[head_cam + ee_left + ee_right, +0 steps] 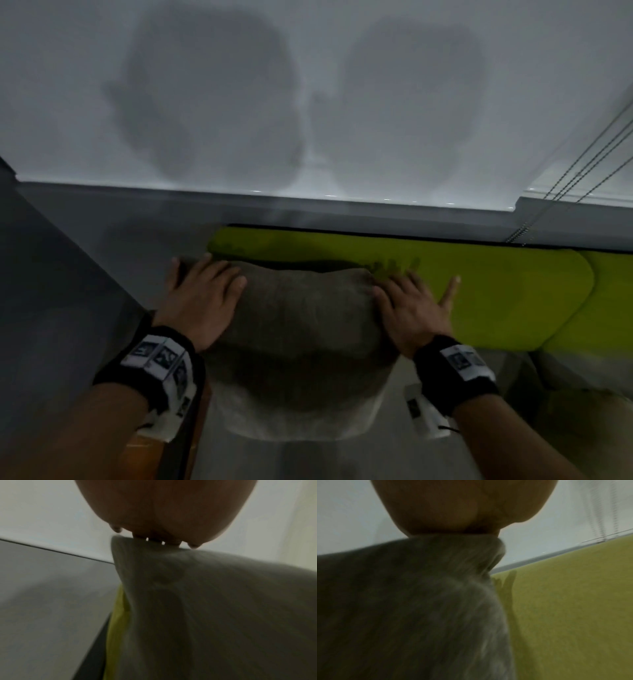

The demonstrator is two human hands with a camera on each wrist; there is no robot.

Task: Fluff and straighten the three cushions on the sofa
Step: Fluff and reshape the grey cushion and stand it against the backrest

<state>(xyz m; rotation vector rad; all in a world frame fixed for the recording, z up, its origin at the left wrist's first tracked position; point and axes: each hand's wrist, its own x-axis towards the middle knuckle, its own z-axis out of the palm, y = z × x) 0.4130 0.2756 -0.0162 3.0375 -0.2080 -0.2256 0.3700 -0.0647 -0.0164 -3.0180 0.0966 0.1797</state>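
- Two hands press on one plump grey-brown fabric cushion [301,308], which stands at the centre of the head view, propped against the lime-green upholstered sofa backrest [496,287].
- Left hand [202,298], at 9 o'clock of the cushion: fingers straight and lying flat over the upper left corner; nothing is gripped. In the left wrist view the fingertips [140,536] touch the cushion's top edge [205,601].
- Black wrist strap with white printed marker tiles [161,363], at 7 o'clock of the cushion, worn on the left forearm.
- Cushion centre: the top edge sags between the two hands; the lower part lies in shadow above a pale grey seat surface [298,455].
- Right hand [414,308], at 3 o'clock of the cushion: fingers spread and straight, palm flat on the upper right corner, outer fingers reaching onto the backrest. In the right wrist view the palm [462,507] bears on the cushion's bunched corner [419,601].
- Backrest, from 12 to 3 o'clock of the cushion, running rightward below a white wall [308,85].
- Thin beaded blind cords [579,178], at 2 o'clock, hanging slantwise.
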